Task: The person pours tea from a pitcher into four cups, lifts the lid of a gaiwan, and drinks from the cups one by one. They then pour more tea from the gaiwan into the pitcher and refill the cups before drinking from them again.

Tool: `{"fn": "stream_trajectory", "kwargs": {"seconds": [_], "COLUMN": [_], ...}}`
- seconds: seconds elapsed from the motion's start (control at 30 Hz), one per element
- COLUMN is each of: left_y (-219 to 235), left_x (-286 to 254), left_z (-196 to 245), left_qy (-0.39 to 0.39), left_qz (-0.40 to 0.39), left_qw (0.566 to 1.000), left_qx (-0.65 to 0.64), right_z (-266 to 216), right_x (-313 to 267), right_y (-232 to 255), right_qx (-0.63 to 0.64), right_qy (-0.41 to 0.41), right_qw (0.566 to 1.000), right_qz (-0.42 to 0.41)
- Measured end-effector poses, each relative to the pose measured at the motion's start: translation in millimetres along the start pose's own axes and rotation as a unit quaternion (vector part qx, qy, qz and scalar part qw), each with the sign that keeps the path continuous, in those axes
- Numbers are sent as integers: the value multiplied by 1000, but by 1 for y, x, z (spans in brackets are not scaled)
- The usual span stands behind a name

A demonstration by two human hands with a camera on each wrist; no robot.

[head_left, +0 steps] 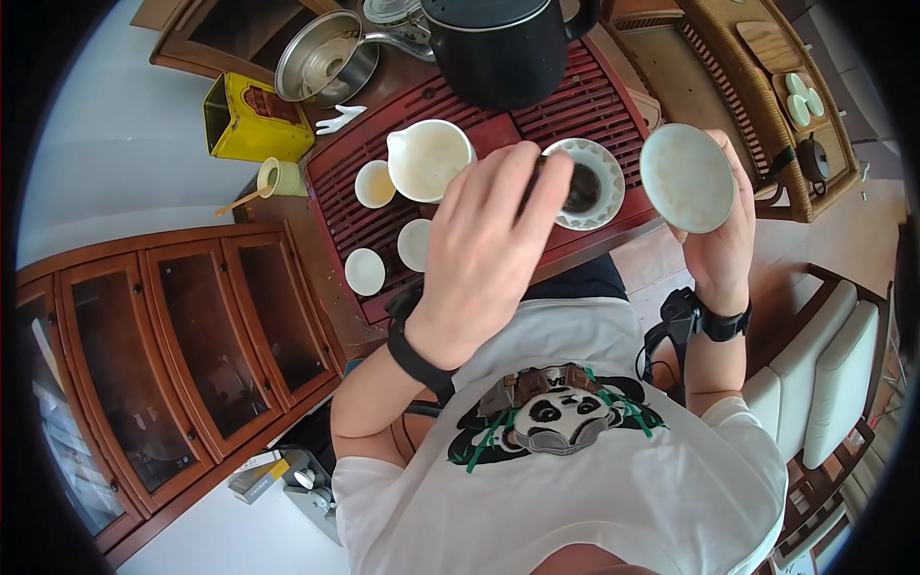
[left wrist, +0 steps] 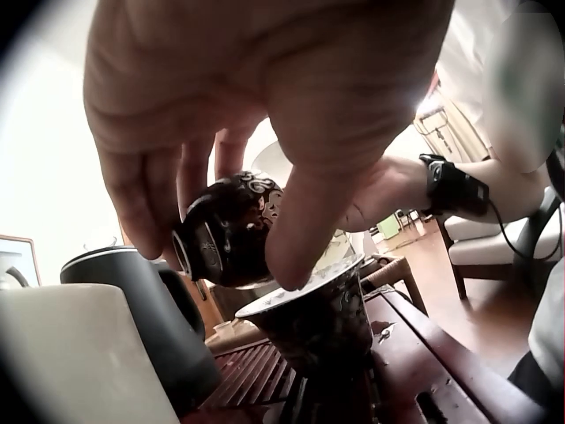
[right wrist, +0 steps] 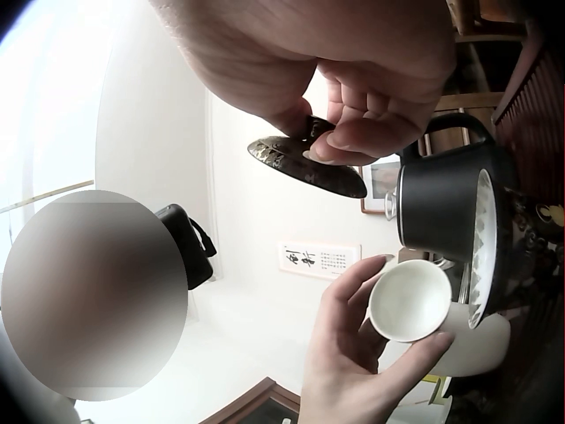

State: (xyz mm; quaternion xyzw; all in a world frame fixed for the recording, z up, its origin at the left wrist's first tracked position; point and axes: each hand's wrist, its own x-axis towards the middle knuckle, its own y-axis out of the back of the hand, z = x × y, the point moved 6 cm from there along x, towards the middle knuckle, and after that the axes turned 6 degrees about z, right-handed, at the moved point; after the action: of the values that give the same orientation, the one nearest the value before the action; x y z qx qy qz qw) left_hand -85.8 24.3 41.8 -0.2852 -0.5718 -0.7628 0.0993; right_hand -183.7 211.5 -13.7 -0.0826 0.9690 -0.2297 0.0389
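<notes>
My left hand point(head_left: 489, 240) grips a small dark patterned cup point(left wrist: 231, 231) between thumb and fingers. The cup is tipped on its side close over the rim of a dark patterned gaiwan bowl point(left wrist: 311, 340); its white inside shows in the right wrist view. Dark tea leaves point(head_left: 582, 189) lie in the bowl. To the right of it, my right hand point(head_left: 721, 254) pinches the gaiwan lid point(right wrist: 305, 166) by its knob. Held up beside the bowl, the lid turns its pale inner face to the head camera.
The bowl stands on a red slatted tea tray point(head_left: 623, 101). Left of it are a white pitcher point(head_left: 431, 163), a cup with yellowish liquid point(head_left: 375, 184) and two white cups point(head_left: 365, 272). Behind stand a black kettle point(head_left: 503, 57), a steel pan point(head_left: 359, 81) and a yellow tin point(head_left: 254, 120).
</notes>
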Motion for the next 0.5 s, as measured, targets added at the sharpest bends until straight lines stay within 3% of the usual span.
{"fn": "stream_trajectory", "kwargs": {"seconds": [0.1, 0.2, 0.33, 0.4, 0.5], "left_y": [22, 59, 85, 85, 75], "left_x": [-10, -25, -70, -94, -124], "left_z": [-16, -44, -109, -142, -178], "left_qy": [115, 173, 358, 401, 415], "left_qz": [9, 43, 90, 83, 69], "left_qw": [986, 977, 919, 893, 890], "left_qx": [-117, -115, -141, -185, -177], "right_z": [1, 5, 9, 12, 13], "right_x": [0, 0, 0, 2, 1], "right_y": [1, 7, 13, 16, 14], "right_qx": [1, 17, 4, 3, 1], "right_qy": [-2, -4, -4, -8, -14], "right_qw": [1000, 1000, 1000, 997, 997], "right_qz": [-14, -11, -15, -75, -73]}}
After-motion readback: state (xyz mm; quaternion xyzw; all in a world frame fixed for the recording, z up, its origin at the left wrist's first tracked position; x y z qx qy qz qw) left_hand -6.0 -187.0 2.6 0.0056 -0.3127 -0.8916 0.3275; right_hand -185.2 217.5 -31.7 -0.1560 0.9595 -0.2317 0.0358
